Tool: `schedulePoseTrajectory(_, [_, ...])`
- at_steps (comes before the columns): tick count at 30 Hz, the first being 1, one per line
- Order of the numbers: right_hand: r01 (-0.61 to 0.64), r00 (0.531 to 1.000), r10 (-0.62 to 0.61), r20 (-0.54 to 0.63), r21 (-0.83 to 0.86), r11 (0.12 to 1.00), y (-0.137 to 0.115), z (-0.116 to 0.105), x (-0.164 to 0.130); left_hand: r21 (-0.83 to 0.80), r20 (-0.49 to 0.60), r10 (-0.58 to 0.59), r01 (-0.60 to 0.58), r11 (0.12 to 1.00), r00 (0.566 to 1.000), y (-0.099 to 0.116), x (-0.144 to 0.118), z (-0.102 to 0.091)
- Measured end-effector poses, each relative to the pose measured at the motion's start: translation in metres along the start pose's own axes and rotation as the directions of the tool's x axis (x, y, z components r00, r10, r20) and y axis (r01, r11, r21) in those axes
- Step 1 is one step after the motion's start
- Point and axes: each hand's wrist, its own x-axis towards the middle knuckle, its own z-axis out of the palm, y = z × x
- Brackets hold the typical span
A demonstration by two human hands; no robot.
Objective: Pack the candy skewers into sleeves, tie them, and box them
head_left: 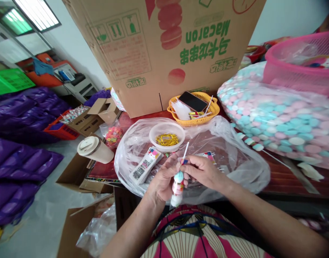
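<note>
My left hand (pixel 161 182) grips a small clear bag of stacked pastel candies (pixel 177 188) on a white stick (pixel 185 151). My right hand (pixel 204 172) pinches the top of the bag where the stick comes out. Both hands hover over a crumpled clear plastic sheet (pixel 234 161) on the table. Just beyond my hands a white bowl (pixel 167 136) holds gold twist ties (pixel 167 139), and a stack of printed label cards (pixel 145 165) lies to the left.
A yellow basket (pixel 192 120) holds a phone (pixel 193 101). Behind it stands a large Macaron carton (pixel 164 46). A big bag of pastel candies (pixel 282 118) and a pink basket (pixel 301 64) sit at right. A lidded cup (pixel 95 149), open boxes and purple bags are at left.
</note>
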Motion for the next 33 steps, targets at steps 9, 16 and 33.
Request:
schedulePoseTrajectory(9, [0.047,0.974,-0.178,-0.144,-0.634,0.772,0.000,-0.011,-0.014,0.227,-0.225,0.202,-0.150,0.962,0.953,-0.012,0.003,0.019])
schedulePoseTrajectory(16, [0.129,0.916,-0.400,-0.022,-0.929,0.346,0.015,-0.008,-0.020,0.508,-0.250,0.232,-0.077,0.858,0.940,-0.005,0.017,0.019])
schedulePoseTrajectory(33, [0.210,0.778,-0.528,-0.340,-0.650,0.730,0.001,-0.031,-0.040,0.202,0.182,0.139,-0.176,0.963,0.973,0.042,0.018,0.038])
